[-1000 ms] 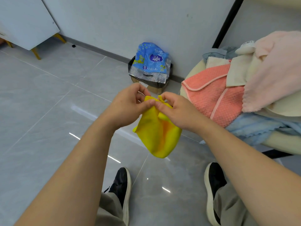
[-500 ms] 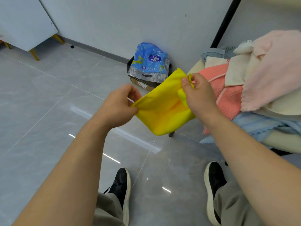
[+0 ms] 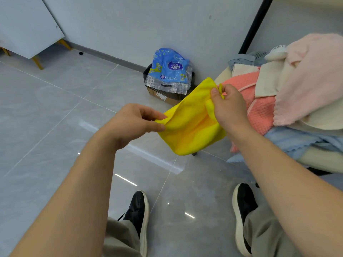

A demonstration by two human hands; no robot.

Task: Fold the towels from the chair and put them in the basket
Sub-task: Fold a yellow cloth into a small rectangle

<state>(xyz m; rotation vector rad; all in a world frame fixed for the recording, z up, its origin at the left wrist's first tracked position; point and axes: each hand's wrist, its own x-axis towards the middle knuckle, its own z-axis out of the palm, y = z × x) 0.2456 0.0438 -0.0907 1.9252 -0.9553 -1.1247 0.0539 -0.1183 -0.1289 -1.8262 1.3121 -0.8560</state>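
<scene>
your left hand (image 3: 133,123) pinches yellow towel (image 3: 191,125) corner | your right hand (image 3: 229,108) grips its other end | glossy grey tile floor (image 3: 55,108) | white wall (image 3: 148,25) | chair (image 3: 319,160) piled with towels

Open floor (image 3: 55,117) left; piled chair (image 3: 324,160) blocks right.

A blue plastic bag (image 3: 169,68) sits on a cardboard box (image 3: 163,97) by the wall, upper centre. A white board (image 3: 27,25) stands upper left.
</scene>
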